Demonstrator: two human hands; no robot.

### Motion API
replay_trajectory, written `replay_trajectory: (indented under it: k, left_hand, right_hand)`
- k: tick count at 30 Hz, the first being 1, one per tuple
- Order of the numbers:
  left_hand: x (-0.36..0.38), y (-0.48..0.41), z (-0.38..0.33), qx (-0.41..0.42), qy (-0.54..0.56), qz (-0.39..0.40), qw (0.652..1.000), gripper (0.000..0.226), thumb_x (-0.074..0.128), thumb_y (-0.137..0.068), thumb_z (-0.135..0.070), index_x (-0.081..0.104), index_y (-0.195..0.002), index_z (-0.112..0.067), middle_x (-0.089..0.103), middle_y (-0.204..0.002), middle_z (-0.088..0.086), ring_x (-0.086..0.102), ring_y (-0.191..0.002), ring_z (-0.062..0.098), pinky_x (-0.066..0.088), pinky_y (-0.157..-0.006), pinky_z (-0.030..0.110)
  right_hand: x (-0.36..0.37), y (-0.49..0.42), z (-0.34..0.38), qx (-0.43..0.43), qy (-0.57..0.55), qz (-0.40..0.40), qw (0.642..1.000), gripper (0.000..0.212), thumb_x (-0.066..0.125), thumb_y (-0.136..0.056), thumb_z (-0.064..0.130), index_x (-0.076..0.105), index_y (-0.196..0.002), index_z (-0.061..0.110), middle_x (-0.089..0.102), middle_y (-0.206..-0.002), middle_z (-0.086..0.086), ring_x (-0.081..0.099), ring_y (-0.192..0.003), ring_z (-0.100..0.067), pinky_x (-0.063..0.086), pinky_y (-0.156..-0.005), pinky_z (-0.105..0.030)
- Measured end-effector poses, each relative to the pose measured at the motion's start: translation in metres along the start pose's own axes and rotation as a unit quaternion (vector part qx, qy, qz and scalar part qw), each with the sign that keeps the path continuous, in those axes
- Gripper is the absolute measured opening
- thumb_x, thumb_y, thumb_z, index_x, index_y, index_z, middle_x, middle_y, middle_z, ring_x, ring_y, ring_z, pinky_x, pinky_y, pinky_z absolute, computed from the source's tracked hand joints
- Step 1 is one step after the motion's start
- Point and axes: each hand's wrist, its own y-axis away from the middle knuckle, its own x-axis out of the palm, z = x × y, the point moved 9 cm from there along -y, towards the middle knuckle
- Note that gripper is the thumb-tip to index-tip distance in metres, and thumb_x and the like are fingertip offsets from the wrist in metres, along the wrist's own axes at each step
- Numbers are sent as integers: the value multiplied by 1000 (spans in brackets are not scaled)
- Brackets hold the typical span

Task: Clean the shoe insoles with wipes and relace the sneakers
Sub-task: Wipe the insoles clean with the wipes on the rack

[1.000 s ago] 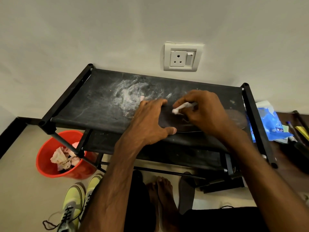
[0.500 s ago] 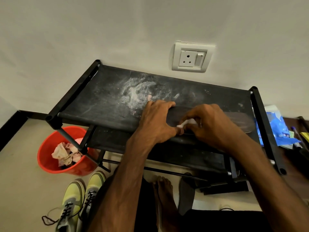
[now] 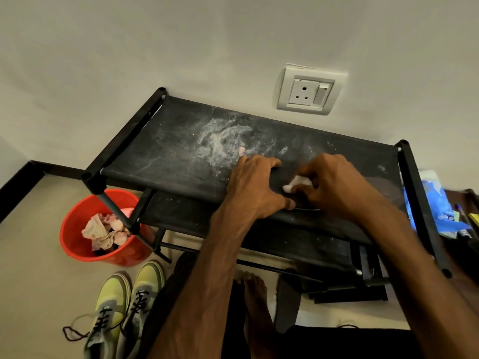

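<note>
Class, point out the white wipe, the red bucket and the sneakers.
white wipe [image 3: 296,183], head view, its exposed end.
red bucket [image 3: 71,237], head view, left inner wall.
sneakers [image 3: 114,291], head view, left shoe's toe.

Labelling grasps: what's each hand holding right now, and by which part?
Right hand pinches the white wipe by its wadded bulk, one end poking out. Left hand grips the dark insole across its left end.

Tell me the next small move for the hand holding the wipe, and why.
Probably sweep the crumpled white wipe, pinched in the right hand, along the dark insole toward its exposed right end. The left hand holds the insole's other end down on the black fabric shelf.
</note>
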Motion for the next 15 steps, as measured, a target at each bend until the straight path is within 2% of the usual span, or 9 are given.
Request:
replay_trajectory:
  k: [3, 6, 10, 15]
  left_hand:
    - [0, 1, -1, 4, 7, -4, 1000, 92, 91, -65, -46, 49, -145, -27, 50, -139, -2, 38, -130, 18, 33, -107, 31]
    - [0, 1, -2, 13, -2, 1, 1000, 91, 89, -67, -46, 48, -146, -27, 49, -141, -1, 38, -133, 19, 27, -112, 32]
    - [2, 0, -4, 14, -13, 14, 1000, 93, 88, -69, -47, 45, -148, -24, 46, -144, 1, 35, -137, 21, 24, -116, 34]
    - [3, 0, -3, 8, 0, 32, 999, 89, 86, -72, -47, 45, -147, -25, 44, -147, 1, 29, -142, 22, 21, -118, 35]
  right_hand:
    - [0, 17, -1, 8, 47, 59, 997, 16, 79, -84, 37, 78, -99, 32, 73, -86, 3, 67, -77, -16, 60, -70, -44]
    - [-3, 23, 0, 9, 62, 58, 996, 20, 78, -85, 39, 76, -104, 36, 73, -92, 6, 65, -82, -15, 59, -73, -44]
    - [-7, 12, 0, 32, 43, -39, 998, 20, 75, -85, 47, 75, -99, 33, 72, -88, 2, 66, -81, -21, 57, -72, -41]
    - [-8, -13, 1, 37, 19, -126, 991, 16, 73, -86, 32, 78, -102, 29, 75, -93, -4, 69, -85, -28, 59, -75, -46]
